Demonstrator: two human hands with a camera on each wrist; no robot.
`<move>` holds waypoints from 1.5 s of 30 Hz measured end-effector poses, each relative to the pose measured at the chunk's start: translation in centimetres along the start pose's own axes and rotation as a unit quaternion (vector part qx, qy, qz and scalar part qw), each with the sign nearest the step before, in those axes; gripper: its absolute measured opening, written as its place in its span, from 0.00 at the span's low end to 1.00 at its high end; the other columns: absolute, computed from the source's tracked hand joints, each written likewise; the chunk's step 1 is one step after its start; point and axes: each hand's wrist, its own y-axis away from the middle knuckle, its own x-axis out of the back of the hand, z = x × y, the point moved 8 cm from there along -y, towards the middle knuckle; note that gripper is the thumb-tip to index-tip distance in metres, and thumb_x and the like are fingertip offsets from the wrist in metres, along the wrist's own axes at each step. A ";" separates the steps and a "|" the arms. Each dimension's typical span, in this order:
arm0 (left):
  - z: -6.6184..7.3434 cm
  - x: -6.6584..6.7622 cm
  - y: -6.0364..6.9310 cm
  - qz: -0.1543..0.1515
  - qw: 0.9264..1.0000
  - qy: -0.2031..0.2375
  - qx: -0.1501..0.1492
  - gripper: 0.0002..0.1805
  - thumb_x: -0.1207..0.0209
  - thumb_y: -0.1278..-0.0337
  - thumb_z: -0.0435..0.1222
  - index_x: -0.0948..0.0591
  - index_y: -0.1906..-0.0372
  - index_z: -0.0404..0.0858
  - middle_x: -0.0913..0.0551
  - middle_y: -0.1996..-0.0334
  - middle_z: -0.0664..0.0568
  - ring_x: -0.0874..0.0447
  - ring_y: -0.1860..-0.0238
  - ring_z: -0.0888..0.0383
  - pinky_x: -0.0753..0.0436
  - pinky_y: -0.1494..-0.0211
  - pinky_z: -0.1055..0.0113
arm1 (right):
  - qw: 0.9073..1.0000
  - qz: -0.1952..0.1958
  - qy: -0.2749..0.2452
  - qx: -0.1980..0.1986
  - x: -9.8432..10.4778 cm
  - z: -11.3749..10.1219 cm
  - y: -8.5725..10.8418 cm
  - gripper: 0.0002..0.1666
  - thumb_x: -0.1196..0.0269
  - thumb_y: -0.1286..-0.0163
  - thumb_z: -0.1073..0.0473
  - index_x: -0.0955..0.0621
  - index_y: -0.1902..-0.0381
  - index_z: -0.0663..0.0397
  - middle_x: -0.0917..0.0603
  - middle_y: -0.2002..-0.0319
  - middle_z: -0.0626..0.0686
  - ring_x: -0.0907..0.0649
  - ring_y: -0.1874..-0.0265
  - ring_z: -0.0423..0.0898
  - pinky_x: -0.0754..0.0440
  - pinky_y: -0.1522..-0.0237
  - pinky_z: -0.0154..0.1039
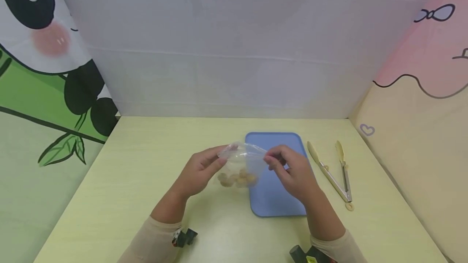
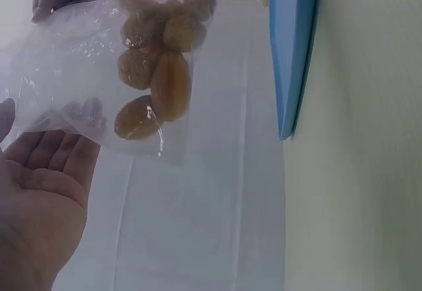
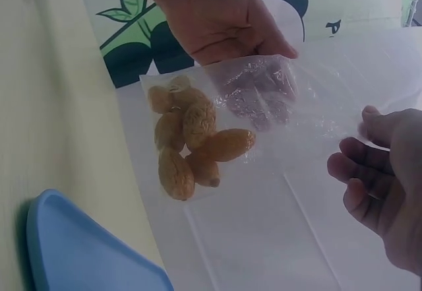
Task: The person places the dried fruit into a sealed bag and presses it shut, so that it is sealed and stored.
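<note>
A clear plastic bag [image 1: 237,159] hangs in the air between both hands, over the left edge of a blue tray. Several brown, wrinkled oval pieces [image 3: 201,129] lie gathered at its bottom; their exact kind is unclear. On the left, the left hand [image 1: 199,169] holds the bag's upper side, thumb toward the camera. Its fingertips show through the film in the right wrist view; whether they are inside or behind it, I cannot tell. The right hand [image 1: 292,169] pinches the bag's upper right corner between thumb and forefinger, its other fingers curled.
Beneath and right of the bag, the blue tray [image 1: 274,204] lies flat on the pale yellow table [image 1: 146,141]. Right of it rest spread metal tongs [image 1: 333,182] with yellowish tips. A white sheet [image 1: 234,80] closes off the back, and printed cartoon panels stand at both sides.
</note>
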 end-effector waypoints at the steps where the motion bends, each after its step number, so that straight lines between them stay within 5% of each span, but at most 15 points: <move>1: 0.1 0.1 0.0 0.006 1.000 0.006 0.000 0.20 0.49 0.28 0.31 0.24 0.35 0.43 0.21 0.38 0.52 0.23 0.37 0.56 0.23 0.39 0.64 | 1.000 -0.004 -0.001 -0.006 -0.1 0.1 0.0 0.11 0.34 0.39 0.72 0.21 0.62 0.54 0.18 0.72 0.45 0.18 0.75 0.38 0.25 0.75 0.30; 12: 1.0 0.9 0.1 0.075 0.997 0.003 0.027 0.18 0.53 0.24 0.36 0.21 0.38 0.43 0.14 0.49 0.49 0.13 0.53 0.51 0.17 0.49 0.59 | 0.998 -0.012 -0.054 -0.001 -1.1 0.4 0.2 0.13 0.36 0.38 0.75 0.22 0.57 0.59 0.17 0.70 0.52 0.17 0.74 0.42 0.22 0.74 0.32; 16: 1.1 1.4 0.3 0.115 0.992 0.022 0.035 0.17 0.53 0.24 0.37 0.18 0.42 0.43 0.12 0.55 0.48 0.12 0.55 0.50 0.16 0.51 0.59 | 0.992 -0.059 -0.087 -0.065 -2.2 1.8 0.4 0.20 0.36 0.34 0.67 0.27 0.46 0.60 0.17 0.66 0.53 0.18 0.68 0.43 0.20 0.69 0.35; 19: 1.3 1.7 0.5 0.140 0.989 0.023 0.048 0.15 0.51 0.25 0.39 0.16 0.46 0.45 0.11 0.58 0.50 0.11 0.57 0.53 0.15 0.54 0.60 | 0.976 -0.148 -0.057 -0.150 -3.8 3.4 1.2 0.34 0.32 0.35 0.49 0.32 0.37 0.53 0.19 0.61 0.50 0.20 0.65 0.43 0.21 0.67 0.36; 22: 1.6 1.7 0.6 0.150 0.987 0.027 0.053 0.15 0.50 0.26 0.38 0.15 0.47 0.44 0.11 0.58 0.50 0.11 0.57 0.56 0.15 0.57 0.60 | 0.946 -0.258 -0.015 -0.194 -6.0 4.5 2.6 0.48 0.30 0.45 0.32 0.35 0.34 0.45 0.20 0.56 0.45 0.21 0.61 0.42 0.23 0.64 0.37; 26: 2.3 1.5 0.7 0.142 0.987 0.058 0.042 0.16 0.52 0.24 0.38 0.16 0.45 0.40 0.12 0.55 0.47 0.12 0.56 0.53 0.14 0.58 0.57 | 0.923 -0.332 -0.015 -0.194 -8.2 4.5 3.7 0.43 0.31 0.48 0.29 0.29 0.40 0.41 0.19 0.58 0.37 0.20 0.60 0.38 0.22 0.62 0.36; 32: 3.3 1.3 0.5 0.123 0.989 0.076 0.012 0.17 0.55 0.24 0.36 0.18 0.44 0.35 0.12 0.54 0.47 0.12 0.54 0.53 0.15 0.55 0.58 | 0.925 -0.329 -0.048 -0.185 -8.9 3.9 3.7 0.18 0.31 0.41 0.38 0.19 0.60 0.40 0.18 0.69 0.35 0.21 0.73 0.35 0.21 0.68 0.35; 39: 3.5 1.6 0.6 0.132 0.990 0.049 -0.027 0.16 0.54 0.25 0.31 0.17 0.47 0.33 0.13 0.53 0.44 0.14 0.49 0.55 0.19 0.46 0.61 | 0.919 -0.345 -0.031 -0.188 -9.5 4.5 4.2 0.18 0.28 0.42 0.46 0.19 0.57 0.41 0.17 0.64 0.35 0.19 0.67 0.33 0.20 0.60 0.35; 45: 2.8 1.4 0.5 0.113 0.990 0.084 0.004 0.17 0.54 0.24 0.35 0.18 0.47 0.32 0.13 0.52 0.44 0.13 0.52 0.54 0.17 0.48 0.59 | 0.923 -0.337 -0.020 -0.185 -9.7 4.6 4.1 0.18 0.27 0.43 0.49 0.19 0.55 0.40 0.18 0.63 0.35 0.19 0.65 0.33 0.20 0.56 0.37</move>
